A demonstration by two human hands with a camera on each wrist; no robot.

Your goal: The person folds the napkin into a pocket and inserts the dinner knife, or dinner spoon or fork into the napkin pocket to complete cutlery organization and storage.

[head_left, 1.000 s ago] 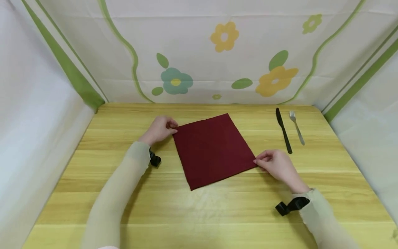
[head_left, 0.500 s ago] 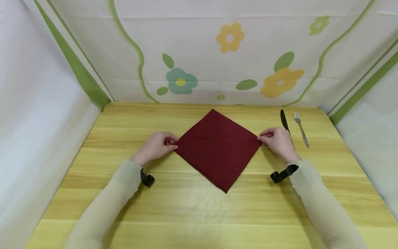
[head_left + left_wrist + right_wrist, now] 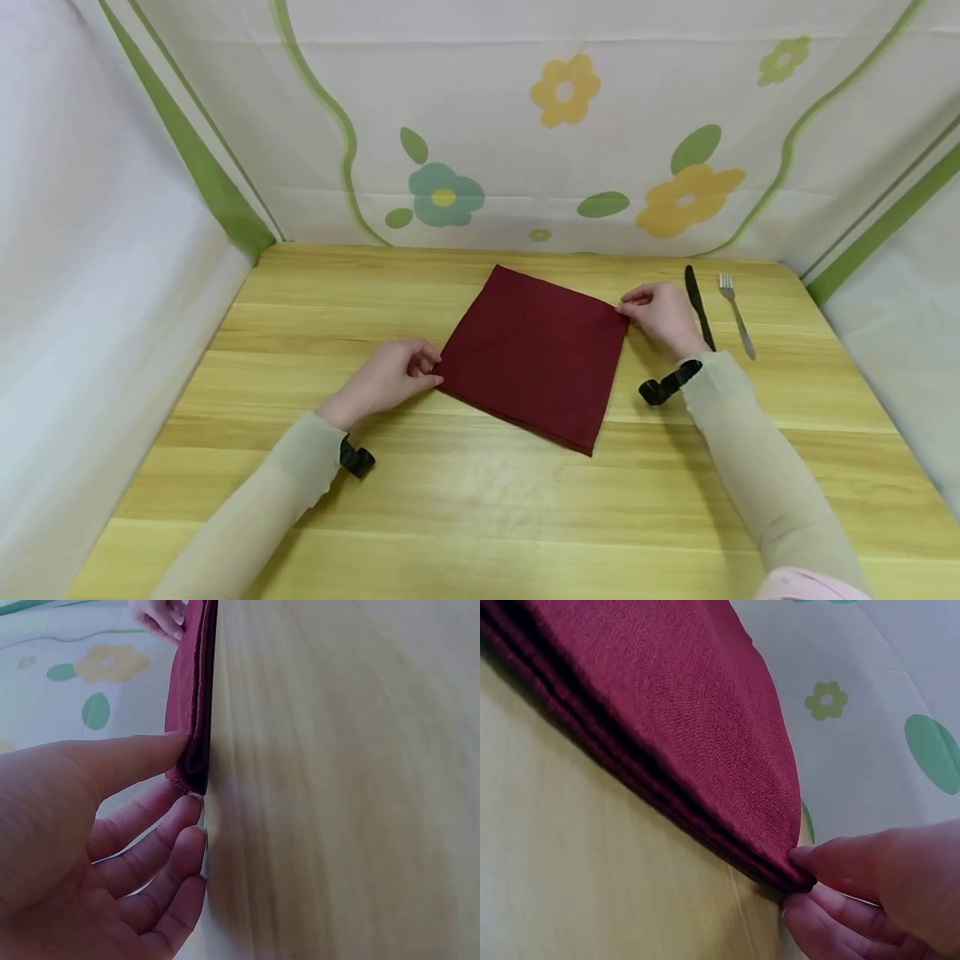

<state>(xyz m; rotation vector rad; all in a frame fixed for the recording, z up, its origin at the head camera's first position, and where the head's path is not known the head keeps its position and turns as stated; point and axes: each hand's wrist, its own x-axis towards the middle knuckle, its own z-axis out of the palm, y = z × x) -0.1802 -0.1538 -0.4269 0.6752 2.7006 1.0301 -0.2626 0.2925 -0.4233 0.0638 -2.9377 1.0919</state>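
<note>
A dark red cloth napkin (image 3: 536, 358), folded into a square, lies turned at a slant on the wooden table in the head view. My left hand (image 3: 390, 377) pinches its near-left corner between thumb and forefinger; in the left wrist view the napkin's stacked layers (image 3: 196, 690) show at that edge, and the other fingers curl loosely below. At the far-right corner my right hand (image 3: 663, 317) pinches the cloth. The right wrist view shows that thumb and the fingers (image 3: 832, 859) gripping the layered corner tip.
Right of the right hand, a black knife (image 3: 699, 307) and a silver fork (image 3: 737, 315) lie side by side on the wooden table (image 3: 480, 533). A white curtain (image 3: 487, 108) with printed flowers hangs along the table's back edge, and white cloth also flanks both sides.
The napkin has been turned counterclockwise on the table. My left hand has come nearer the front edge, while my right hand has moved back toward the curtain, both keeping their corners.
</note>
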